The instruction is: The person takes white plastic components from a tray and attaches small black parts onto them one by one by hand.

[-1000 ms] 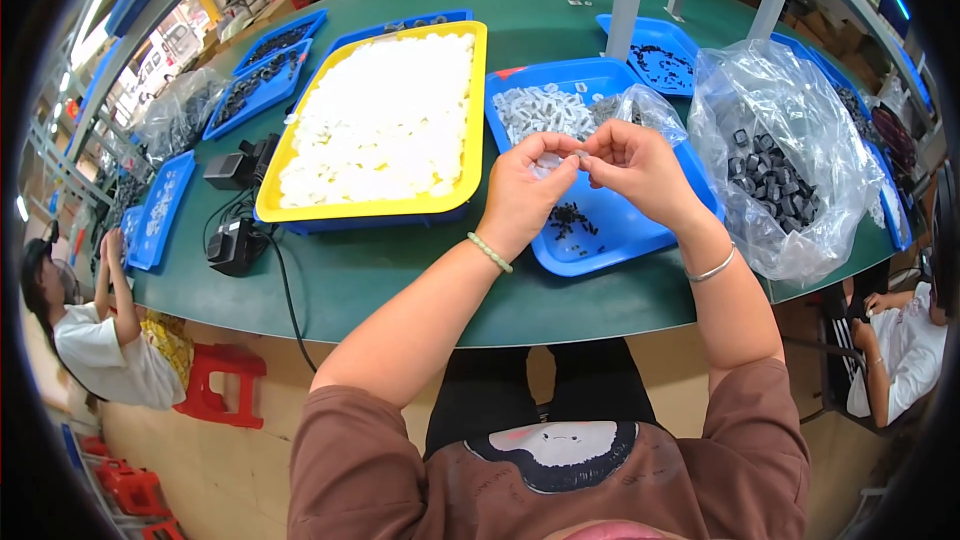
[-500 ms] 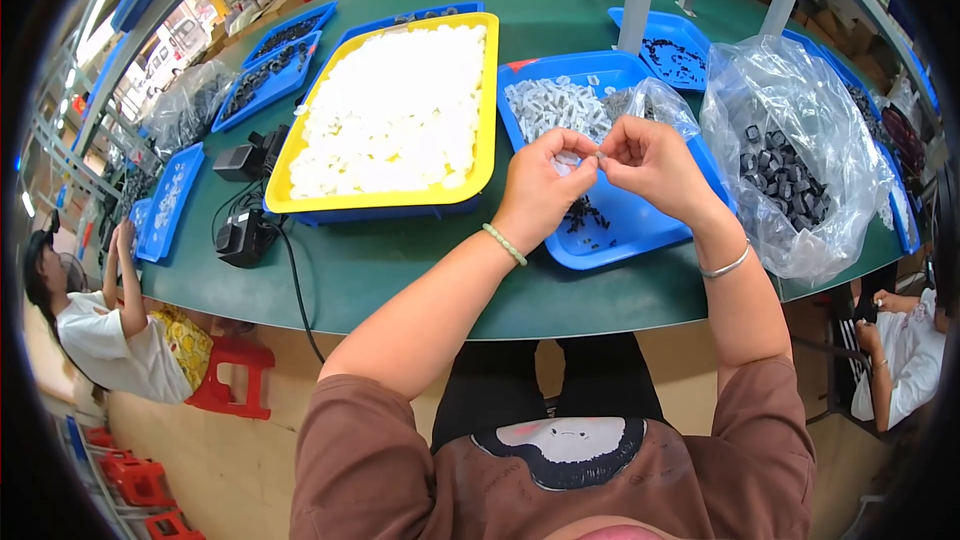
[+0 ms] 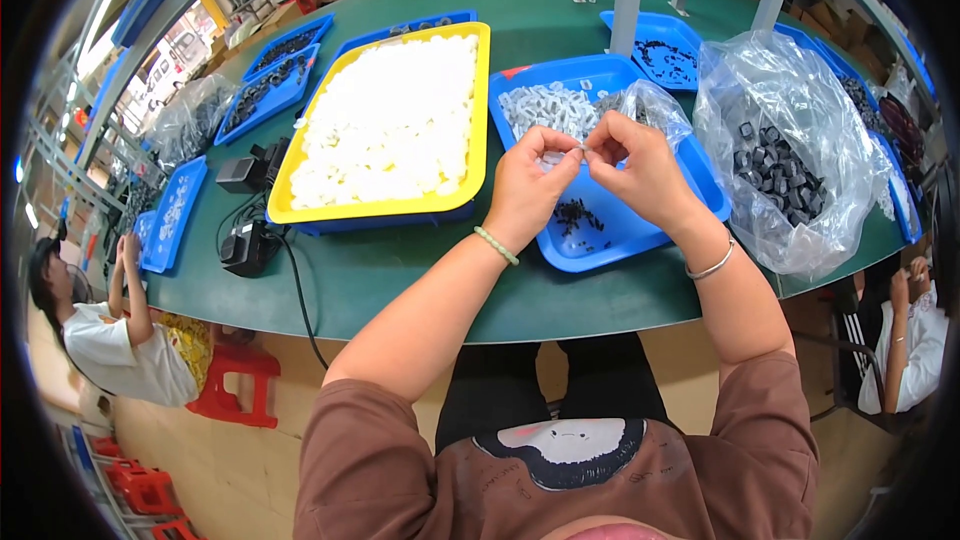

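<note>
My left hand (image 3: 533, 183) and my right hand (image 3: 640, 169) meet fingertip to fingertip above a blue tray (image 3: 660, 230). Both are closed in a pinch on something tiny between them, mostly hidden by the fingers. In the tray behind my hands lie many small whitish translucent plastic pieces (image 3: 545, 108). A clear bag (image 3: 655, 105) with small grey parts rests at the tray's far right corner. Small black parts (image 3: 578, 220) are scattered in the tray beneath my left hand.
A yellow tray (image 3: 280, 185) heaped with white pieces stands to the left, beside black power adapters (image 3: 243, 248) with a cable. On the right sits a large clear bag (image 3: 840, 190) of black blocks. Grey posts (image 3: 626, 0) rise at the back. Co-workers sit on both sides.
The whole view has shifted slightly. My fingertips stay together over the tray, with the hands turned a little. At the right, the co-worker's hands have risen.
</note>
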Motion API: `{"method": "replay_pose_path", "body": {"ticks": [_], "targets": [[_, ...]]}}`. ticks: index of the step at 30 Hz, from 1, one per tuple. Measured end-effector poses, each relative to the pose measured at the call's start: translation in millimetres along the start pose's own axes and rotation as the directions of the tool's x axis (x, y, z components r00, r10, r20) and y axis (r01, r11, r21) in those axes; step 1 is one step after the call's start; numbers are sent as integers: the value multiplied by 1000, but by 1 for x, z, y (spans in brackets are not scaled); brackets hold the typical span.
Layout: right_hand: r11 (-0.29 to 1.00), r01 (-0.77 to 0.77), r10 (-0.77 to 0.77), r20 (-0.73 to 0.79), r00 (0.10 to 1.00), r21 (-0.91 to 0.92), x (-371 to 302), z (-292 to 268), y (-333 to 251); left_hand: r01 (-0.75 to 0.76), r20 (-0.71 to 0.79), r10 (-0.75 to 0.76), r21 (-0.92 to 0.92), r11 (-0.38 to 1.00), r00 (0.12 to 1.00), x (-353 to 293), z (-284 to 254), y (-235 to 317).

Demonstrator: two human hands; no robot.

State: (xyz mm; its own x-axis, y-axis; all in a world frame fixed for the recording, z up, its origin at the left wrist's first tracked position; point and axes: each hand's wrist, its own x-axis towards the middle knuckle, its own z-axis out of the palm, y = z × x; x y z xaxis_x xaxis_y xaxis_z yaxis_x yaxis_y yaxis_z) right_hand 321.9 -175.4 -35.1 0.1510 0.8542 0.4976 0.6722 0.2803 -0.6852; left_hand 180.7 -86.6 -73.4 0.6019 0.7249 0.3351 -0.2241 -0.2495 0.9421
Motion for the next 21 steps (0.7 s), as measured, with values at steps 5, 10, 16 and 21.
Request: {"method": "replay_pose_path", "body": {"ticks": [5, 10, 16, 21], "targets": [[1000, -16, 15, 33, 999, 25, 0, -2, 4, -41, 9, 41, 36, 999, 999, -1, 2, -3], [998, -7, 8, -18, 1000, 61, 2, -9, 4, -93, -15, 93, 42, 995, 996, 0, 1, -6], [945, -126, 14, -349, 937, -301, 12, -64, 55, 79, -35, -83, -112, 991, 996, 2, 4, 1], [807, -198, 69, -245, 967, -556, 15, -71, 88, 119, -42, -122, -76, 990, 992, 4, 0, 7]]}}
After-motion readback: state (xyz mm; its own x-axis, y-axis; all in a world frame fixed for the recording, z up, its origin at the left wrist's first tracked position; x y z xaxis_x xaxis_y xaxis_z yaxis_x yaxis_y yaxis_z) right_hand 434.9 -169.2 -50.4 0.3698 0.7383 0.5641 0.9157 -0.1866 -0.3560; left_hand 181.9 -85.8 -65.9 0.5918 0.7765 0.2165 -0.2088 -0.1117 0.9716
